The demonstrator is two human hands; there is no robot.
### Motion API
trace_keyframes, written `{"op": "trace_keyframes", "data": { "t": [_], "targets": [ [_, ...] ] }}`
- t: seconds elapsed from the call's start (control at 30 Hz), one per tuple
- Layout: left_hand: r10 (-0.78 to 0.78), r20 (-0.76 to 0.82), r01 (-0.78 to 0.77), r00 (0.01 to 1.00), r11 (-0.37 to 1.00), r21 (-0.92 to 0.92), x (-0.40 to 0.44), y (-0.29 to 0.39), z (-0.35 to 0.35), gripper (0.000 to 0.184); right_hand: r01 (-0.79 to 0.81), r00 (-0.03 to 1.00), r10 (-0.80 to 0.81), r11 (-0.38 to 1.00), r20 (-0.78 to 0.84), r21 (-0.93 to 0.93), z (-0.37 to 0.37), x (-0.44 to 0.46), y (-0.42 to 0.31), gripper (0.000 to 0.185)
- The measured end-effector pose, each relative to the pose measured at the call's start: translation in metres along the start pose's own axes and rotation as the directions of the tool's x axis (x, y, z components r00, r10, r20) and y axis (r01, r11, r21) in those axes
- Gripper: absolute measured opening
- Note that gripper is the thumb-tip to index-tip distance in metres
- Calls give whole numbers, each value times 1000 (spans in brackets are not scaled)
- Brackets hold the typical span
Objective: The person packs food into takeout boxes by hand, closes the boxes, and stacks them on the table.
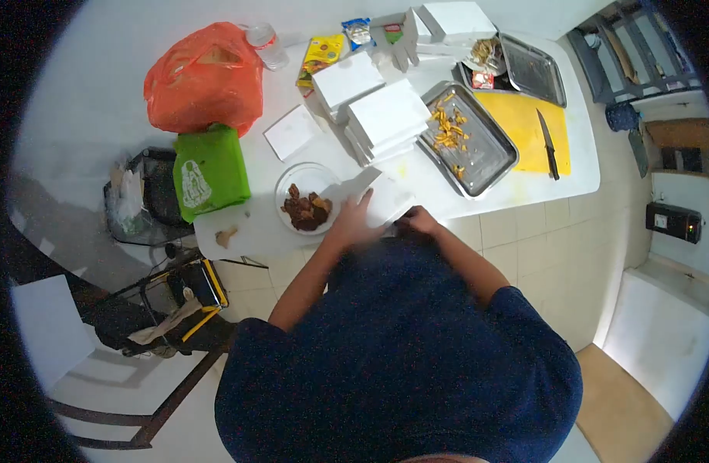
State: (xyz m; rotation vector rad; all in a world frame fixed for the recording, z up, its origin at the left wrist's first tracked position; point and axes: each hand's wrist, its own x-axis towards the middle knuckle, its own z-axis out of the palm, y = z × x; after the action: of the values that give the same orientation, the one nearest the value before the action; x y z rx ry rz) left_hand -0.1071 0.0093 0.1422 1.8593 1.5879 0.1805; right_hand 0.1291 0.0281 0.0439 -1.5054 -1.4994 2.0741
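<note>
A white cardboard box (389,199) is at the table's near edge, close against my body and tilted. My left hand (353,225) grips its left side, slightly blurred. At the box's near right corner, my right hand (421,221) has its fingers curled in on the edge; the fingertips are partly hidden. Just left of the box lies a round white plate (283,179) with dark brown cooked meat pieces (306,210). Beyond the box stand stacked white boxes (389,112), and a metal tray (489,150) holding yellow fries (449,130) sits to the right.
On a yellow cutting board (516,123) lies a black-handled knife (548,143). An orange plastic bag (204,81), a green bag (210,170) and a plastic bottle (267,48) stand at left. A second metal tray (533,69) is at the back right. Chairs (192,297) stand left.
</note>
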Motion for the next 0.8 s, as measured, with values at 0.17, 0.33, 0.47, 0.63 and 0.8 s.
{"op": "trace_keyframes", "data": {
  "t": [0.17,0.33,0.47,0.63,0.8],
  "targets": [
    [171,131,-147,977,974,-172,32,-23,63,95,23,999,-23,1000,25,-16,-37,-22,9,47],
    [61,42,-60,997,998,-24,20,43,41,102,-175,984,174,984,32,44,-49,-17,24,50],
    [6,32,-5,999,1000,-23,21,33,66,113,-114,979,88,984,-183,-139,-53,-7,35,52],
    [83,-45,-92,996,962,-257,20,21,71,101,101,891,-253,920,-377,-378,-72,-21,14,62],
    [-120,11,92,993,701,-707,18,29,40,73,322,784,-536,782,-312,-534,-99,-13,11,78]
  ]
}}
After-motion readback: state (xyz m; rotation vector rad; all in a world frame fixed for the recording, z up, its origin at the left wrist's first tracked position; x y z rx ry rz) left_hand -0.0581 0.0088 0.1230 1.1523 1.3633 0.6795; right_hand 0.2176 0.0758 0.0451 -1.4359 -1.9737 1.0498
